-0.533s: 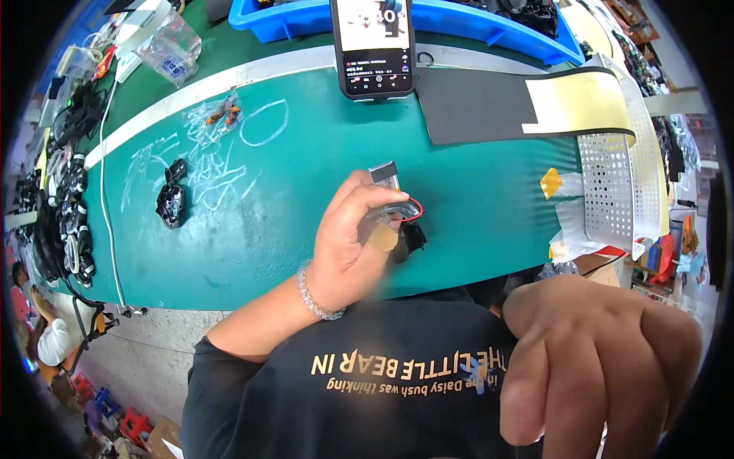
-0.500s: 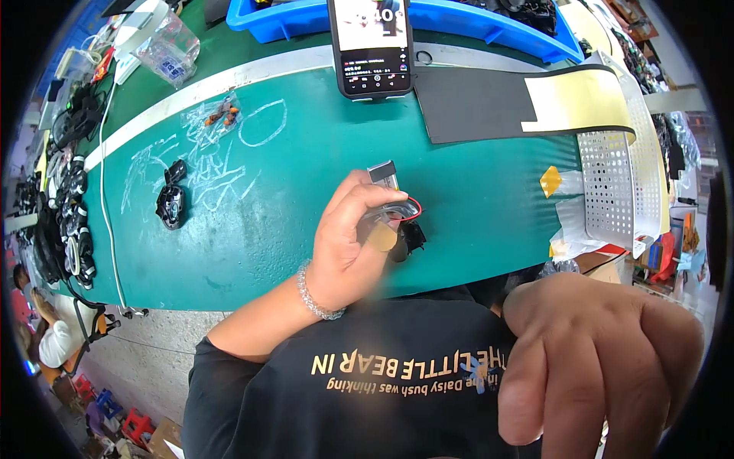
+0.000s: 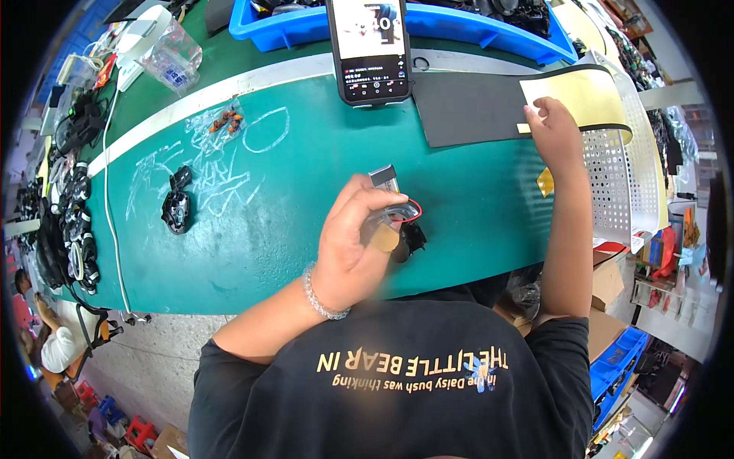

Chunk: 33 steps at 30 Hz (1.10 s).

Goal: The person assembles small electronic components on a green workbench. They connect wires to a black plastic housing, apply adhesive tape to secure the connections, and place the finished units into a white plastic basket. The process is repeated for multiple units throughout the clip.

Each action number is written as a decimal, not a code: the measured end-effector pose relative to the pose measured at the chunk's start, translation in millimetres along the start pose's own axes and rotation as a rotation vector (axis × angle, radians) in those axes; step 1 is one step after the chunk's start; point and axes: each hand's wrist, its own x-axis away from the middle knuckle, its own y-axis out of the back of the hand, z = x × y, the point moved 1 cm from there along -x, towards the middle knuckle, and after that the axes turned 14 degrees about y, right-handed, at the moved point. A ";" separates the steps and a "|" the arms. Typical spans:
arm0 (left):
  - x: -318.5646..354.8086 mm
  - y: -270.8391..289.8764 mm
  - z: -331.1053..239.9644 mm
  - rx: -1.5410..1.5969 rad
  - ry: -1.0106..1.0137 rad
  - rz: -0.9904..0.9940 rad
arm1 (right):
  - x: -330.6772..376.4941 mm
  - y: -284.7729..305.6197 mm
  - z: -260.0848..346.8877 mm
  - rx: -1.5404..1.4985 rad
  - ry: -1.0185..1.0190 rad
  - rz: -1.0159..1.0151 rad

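My left hand is closed around a small silver flat battery with a dark end, which sticks up past the fingertips. Red and black wires loop beside the fingers. A round tan patch shows by the palm, and a black plastic part lies just under the hand, partly hidden. At the far right, my right hand reaches over a dark grey sheet with yellow backing. Its thumb and forefinger are bent but apart, at the border between grey and yellow.
A phone stands upright before a blue bin of black parts. On the left are a black plastic piece and a clear bag of orange parts. A perforated white tray stands at the right edge.
My right hand has moved from close in front of the camera, low on the right, out to the yellow-backed sheet. My left hand keeps its hold on the battery.
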 end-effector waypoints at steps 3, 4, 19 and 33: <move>-0.4 1.2 -0.7 -0.038 -0.001 0.001 | 2.2 -9.2 -17.6 0.098 -0.026 0.070; -0.3 1.1 -0.2 -0.054 -0.008 -0.006 | 0.2 -7.8 -17.8 0.094 -0.044 0.105; -3.0 2.2 1.6 -0.177 -0.085 0.015 | -3.3 -23.9 -33.3 -0.340 -0.139 0.094; 0.9 -0.2 1.6 -0.130 -0.043 -0.014 | -5.4 -15.5 -32.9 -0.315 -0.165 0.187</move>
